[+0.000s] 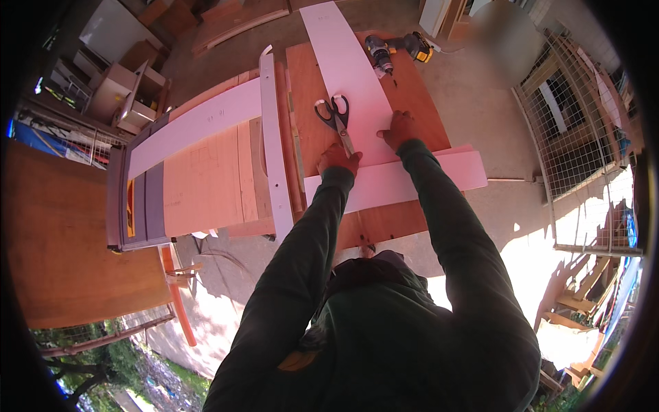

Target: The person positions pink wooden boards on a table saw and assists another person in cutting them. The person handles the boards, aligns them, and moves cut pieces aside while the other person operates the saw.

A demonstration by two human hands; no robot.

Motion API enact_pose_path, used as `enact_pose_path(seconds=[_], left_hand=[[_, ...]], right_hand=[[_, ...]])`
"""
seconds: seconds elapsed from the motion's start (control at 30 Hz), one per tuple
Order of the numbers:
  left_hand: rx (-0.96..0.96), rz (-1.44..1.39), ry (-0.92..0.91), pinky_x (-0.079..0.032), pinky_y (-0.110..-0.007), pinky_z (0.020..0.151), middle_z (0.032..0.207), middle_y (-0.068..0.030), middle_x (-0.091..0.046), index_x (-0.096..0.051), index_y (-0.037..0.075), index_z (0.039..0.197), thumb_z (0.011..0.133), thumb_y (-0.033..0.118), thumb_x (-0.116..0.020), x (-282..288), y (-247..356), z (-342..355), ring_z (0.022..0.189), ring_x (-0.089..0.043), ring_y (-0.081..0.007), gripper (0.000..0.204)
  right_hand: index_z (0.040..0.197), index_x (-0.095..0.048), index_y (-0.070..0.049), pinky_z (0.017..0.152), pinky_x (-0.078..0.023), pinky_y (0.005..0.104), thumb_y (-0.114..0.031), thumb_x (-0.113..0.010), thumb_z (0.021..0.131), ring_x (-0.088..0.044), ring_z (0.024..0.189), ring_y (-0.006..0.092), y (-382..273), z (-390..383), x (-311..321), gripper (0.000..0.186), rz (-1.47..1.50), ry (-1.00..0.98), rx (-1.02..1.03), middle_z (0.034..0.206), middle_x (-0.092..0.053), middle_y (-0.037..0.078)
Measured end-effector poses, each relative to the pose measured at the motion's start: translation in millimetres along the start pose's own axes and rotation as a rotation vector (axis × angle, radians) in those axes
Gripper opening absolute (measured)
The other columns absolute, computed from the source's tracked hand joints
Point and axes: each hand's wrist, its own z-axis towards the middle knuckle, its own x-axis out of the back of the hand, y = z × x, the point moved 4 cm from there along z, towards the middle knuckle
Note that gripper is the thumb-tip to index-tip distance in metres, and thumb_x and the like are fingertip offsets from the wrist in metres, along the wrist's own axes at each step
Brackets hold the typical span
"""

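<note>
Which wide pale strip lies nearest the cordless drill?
The lengthwise strip, beside the drill. The crosswise strip under the right forearm and the leftmost strip lie farther off.

No words can be read clearly. Tiny marks (215,115) sit on the white strip (185,132) left of the scissors (336,118). Fainter marks (324,18) sit on the long white board (353,75), above the scissors.

L fingers (353,161) at scissors (340,126), R fingers (389,134) on edge of wht strip (345,51), w/ drill (378,52) on brn board (417,86).
</note>
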Motion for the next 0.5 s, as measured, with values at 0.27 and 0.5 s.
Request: enact_pose_path(seconds=[0.27,0.5], left_hand=[[-0.09,-0.091,0.128,-0.058,-0.05,0.079,0.088,-0.0186,-0.076,-0.071,0.003,0.093,0.08,0.044,-0.086,-6,-15,-35,0.087,-0.075,-0.0381,0.045],[-0.046,-0.036,0.013,-0.058,-0.048,0.081,0.088,-0.0157,-0.078,-0.075,0.006,0.087,0.08,0.042,-0.086,6,-11,-28,0.085,-0.075,-0.0371,0.038]], right_hand=[[0.125,-0.056,0.008,0.102,-0.053,0.0474,-0.039,-0.09,0.079,-0.061,0.122,0.0439,3,-39,3,0.074,0.088,0.062,0.042,0.128,-0.059,0.03],[0.124,-0.057,0.009,0.101,-0.055,0.0448,-0.042,-0.091,0.078,-0.064,0.121,0.0408,2,-37,13,0.078,0.053,-0.008,0.049,0.13,-0.06,0.028]])
